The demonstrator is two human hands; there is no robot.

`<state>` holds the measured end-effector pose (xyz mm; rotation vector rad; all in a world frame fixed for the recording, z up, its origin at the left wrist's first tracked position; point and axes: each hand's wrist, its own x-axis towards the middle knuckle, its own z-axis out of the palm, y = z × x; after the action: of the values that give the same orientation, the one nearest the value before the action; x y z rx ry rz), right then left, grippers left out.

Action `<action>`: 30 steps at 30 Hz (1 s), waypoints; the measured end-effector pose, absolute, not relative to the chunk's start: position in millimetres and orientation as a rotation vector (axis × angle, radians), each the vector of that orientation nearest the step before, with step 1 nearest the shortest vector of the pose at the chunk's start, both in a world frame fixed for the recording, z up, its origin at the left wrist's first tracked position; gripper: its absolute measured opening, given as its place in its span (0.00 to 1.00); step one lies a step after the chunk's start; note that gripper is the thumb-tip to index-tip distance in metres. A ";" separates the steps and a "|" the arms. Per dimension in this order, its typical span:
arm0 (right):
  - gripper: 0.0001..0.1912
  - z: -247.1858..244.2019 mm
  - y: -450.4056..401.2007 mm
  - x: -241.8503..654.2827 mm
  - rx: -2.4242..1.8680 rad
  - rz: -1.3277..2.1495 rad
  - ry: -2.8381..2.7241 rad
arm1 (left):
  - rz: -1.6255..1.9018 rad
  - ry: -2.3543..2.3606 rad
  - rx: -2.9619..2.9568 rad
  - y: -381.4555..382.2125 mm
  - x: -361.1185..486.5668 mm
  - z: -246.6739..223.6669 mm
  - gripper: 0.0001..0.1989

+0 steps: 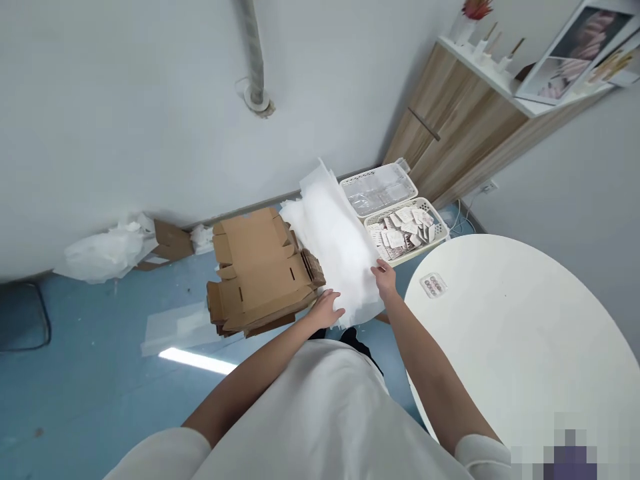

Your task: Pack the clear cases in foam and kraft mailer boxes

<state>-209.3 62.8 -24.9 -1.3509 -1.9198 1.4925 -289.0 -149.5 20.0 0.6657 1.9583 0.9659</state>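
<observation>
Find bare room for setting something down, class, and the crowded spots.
Bare: the round white tabletop right of the small clear case; blue floor in front of the white plastic bundle. Crowded: the cardboard stack, white sheets and two baskets, packed side by side.

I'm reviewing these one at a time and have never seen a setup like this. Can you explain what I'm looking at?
There is no machine here: a person works bare-handed, and the single picture comes from a camera worn on their head, looking forward and down. The left hand is open by the near edge of a stack of white sheets, next to flattened cardboard boxes. The right hand touches the sheets' right edge; whether it grips them is unclear. Beyond that hand, a basket holds small packets. On the round table at right lies a small clear case.
</observation>
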 end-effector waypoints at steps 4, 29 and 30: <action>0.18 1.5 57.5 -219.1 -1.416 1.283 -2.135 | 1.058 1.869 0.642 -150.0 -291.3 15.5 0.21; 0.13 159.3 68.8 -142.5 -1.284 1.049 -2.012 | 1.700 1.206 -0.136 -68.2 -290.3 44.0 0.19; 0.13 155.6 68.2 -129.8 -1.295 1.033 -1.992 | 1.699 1.261 -0.086 -65.7 -287.3 43.3 0.19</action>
<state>-129.8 68.2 155.6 -1.2954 -1.9924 1.0334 -287.3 -65.7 43.3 -0.0859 1.2614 1.6989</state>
